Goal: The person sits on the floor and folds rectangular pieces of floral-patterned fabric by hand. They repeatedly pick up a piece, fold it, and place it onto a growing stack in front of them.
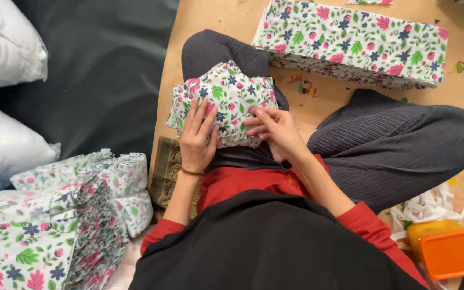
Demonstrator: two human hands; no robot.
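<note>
Both hands work one floral fabric cover point(226, 99) on my lap; my left hand point(197, 137) lies flat, steadying it; my right hand point(272, 129) pinches its edge; a folded stack point(353, 43) waits beyond my fingers.

A matt printed cotton-like cloth with a floral pattern is seen in the folded piece point(224, 99) at the centre, pressed under the left hand point(197, 137) and right hand point(275, 129). The same matt cloth is seen in the stack point(350, 43) at 1 o'clock and the pile point(55, 225) at 8 o'clock. Ribbed dark fabric is worn on the legs point(404, 139). Smooth orange plastic is shown by the lid point(451, 254) at 4 o'clock. Matt brown board forms the floor sheet point(232, 19).
</note>
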